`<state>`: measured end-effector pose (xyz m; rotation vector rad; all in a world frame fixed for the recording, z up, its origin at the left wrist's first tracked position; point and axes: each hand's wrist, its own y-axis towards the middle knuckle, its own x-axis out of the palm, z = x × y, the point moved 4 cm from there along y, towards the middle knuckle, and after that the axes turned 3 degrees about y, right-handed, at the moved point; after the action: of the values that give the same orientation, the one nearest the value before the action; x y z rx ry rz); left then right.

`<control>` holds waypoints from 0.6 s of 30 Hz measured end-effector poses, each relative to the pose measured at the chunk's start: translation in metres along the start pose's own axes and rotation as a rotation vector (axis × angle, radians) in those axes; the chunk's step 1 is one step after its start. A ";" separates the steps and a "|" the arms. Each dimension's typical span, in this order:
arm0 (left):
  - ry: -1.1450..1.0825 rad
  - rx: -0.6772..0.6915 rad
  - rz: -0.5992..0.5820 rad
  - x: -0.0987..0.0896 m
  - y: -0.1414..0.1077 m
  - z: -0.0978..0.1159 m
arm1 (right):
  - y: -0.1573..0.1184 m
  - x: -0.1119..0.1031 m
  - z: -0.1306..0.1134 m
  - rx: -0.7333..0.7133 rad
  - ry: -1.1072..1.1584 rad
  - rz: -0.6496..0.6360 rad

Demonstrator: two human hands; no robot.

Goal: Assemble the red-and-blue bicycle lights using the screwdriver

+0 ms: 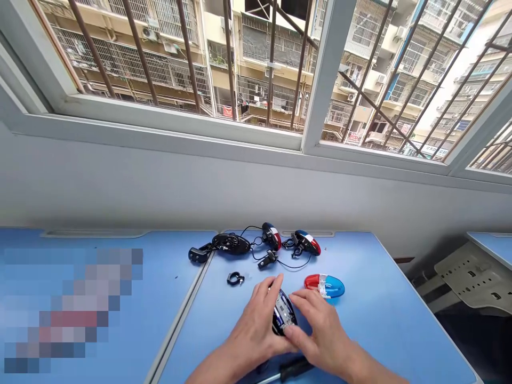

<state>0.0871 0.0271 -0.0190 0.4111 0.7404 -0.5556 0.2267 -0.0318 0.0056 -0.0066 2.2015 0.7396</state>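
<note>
Between my two hands is an open black oval light housing [284, 311], with silvery and blue parts showing inside it. My left hand [260, 314] grips its left side, the thumb below and the fingers along the upper edge. On the right side, the thumb and fingertips of my right hand [318, 328] press at the housing's edge. A red and blue clear lens cover [325, 286] lies on the table just beyond my right hand. Under my wrists, partly hidden, lies a screwdriver [295, 369] with a black handle.
Toward the wall lie two bicycle lights [272, 236] [307, 242] with clamps and cables, and a black oval part [231, 244]. A black ring clamp [236, 278] sits nearer. The blue tables [192, 341] meet at a seam left of my hands. A barred window rises behind.
</note>
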 end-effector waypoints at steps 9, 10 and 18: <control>0.048 -0.003 0.003 0.004 -0.010 -0.032 | 0.001 0.004 -0.003 0.095 -0.109 -0.213; 0.033 0.011 -0.002 0.000 -0.012 -0.033 | 0.001 0.004 -0.005 0.087 -0.115 -0.225; -0.079 -0.045 -0.031 -0.034 -0.007 -0.020 | 0.006 -0.039 0.017 -0.038 -0.075 0.143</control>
<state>0.0520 0.0439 -0.0086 0.3347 0.6834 -0.5807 0.2640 -0.0268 0.0273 0.1589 2.1321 0.8468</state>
